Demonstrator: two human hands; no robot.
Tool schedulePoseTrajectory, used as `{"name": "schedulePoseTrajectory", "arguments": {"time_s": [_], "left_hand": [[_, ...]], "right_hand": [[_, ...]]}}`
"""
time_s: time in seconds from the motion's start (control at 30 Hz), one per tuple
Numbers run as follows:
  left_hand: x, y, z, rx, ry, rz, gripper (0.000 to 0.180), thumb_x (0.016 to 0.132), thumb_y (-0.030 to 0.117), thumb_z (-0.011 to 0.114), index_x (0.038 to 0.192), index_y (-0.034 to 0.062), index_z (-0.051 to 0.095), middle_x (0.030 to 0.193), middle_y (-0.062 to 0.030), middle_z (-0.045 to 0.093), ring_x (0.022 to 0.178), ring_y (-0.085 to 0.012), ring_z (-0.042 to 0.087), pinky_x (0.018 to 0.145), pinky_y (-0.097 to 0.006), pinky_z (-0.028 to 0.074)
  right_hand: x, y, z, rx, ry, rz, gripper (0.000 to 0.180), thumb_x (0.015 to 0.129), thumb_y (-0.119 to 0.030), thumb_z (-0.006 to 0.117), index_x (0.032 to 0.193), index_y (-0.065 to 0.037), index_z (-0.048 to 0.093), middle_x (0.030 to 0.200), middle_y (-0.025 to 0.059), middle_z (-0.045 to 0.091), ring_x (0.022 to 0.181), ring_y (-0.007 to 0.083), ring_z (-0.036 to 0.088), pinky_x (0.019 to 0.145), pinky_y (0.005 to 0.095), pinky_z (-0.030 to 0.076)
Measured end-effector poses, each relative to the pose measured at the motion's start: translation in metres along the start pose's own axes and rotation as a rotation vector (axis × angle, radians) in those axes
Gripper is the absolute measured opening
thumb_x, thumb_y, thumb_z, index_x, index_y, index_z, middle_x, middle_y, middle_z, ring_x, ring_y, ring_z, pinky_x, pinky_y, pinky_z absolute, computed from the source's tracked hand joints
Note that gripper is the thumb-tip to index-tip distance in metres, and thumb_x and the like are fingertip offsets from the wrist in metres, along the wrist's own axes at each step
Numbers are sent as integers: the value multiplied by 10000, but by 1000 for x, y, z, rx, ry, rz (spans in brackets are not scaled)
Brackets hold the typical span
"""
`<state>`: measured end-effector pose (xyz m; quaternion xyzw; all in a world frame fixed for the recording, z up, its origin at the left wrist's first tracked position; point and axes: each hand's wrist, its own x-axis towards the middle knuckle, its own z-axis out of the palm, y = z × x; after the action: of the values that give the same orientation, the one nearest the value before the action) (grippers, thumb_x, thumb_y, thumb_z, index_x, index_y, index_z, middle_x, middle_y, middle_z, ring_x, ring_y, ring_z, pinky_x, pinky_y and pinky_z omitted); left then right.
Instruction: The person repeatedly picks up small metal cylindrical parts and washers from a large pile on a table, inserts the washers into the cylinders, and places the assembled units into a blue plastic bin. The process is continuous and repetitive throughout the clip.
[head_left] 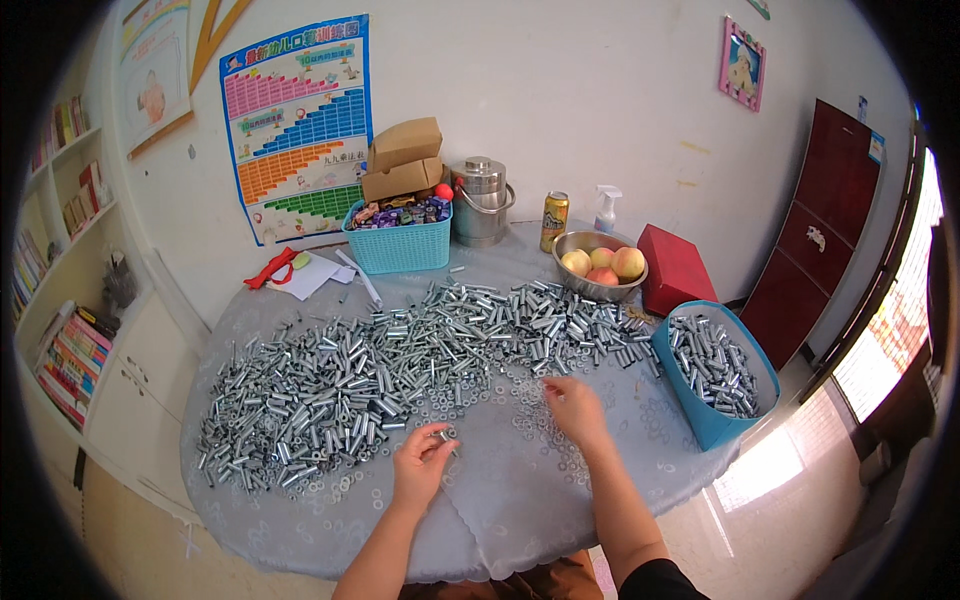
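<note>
Pinching one small silver metal sleeve (443, 436) with left hand (420, 465) near the round grey-clothed table's (520, 520) front edge; right hand (573, 405) fingers pressed onto flat steel washers (530, 415). Blue bin (715, 425) at the right edge is partly filled, huge shiny sleeve pile (400, 360) left mid-table. Colourful chart poster (298, 125) on the wall, brown cardboard boxes (403, 158) at the back edge.

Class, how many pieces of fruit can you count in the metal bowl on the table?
3: all lie in the metal bowl at the table's far side: left fruit, middle fruit, right fruit. A fourth may sit in front, partly hidden.
</note>
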<state>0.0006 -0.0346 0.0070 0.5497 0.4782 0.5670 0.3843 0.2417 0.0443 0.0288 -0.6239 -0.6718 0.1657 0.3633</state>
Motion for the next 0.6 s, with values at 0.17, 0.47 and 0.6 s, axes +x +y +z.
{"name": "schedulePoseTrajectory", "arguments": {"time_s": [0.17,0.47,0.6], "left_hand": [[2,-5,1,-165,62,-41,216,804,-2,604,1005,-2,525,816,-94,658,671,-61,561,605,-175,446],[6,-2,-5,-306,151,-187,160,785,1,631,912,-19,535,777,-134,644,641,-142,617,597,-229,502],[7,-5,-8,-340,197,-244,124,780,30,644,859,-14,560,735,-126,631,607,-166,620,572,-258,515]], "right_hand": [[1,35,-1,-253,25,-49,192,708,-169,658,879,-88,689,872,122,629,792,303,586,717,378,463],[1,27,11,-176,108,-138,94,664,-173,693,724,-101,699,788,58,635,781,249,566,677,360,404],[-4,14,7,-179,75,-210,98,652,-168,704,715,-95,694,742,63,634,718,242,570,657,354,413]]}}
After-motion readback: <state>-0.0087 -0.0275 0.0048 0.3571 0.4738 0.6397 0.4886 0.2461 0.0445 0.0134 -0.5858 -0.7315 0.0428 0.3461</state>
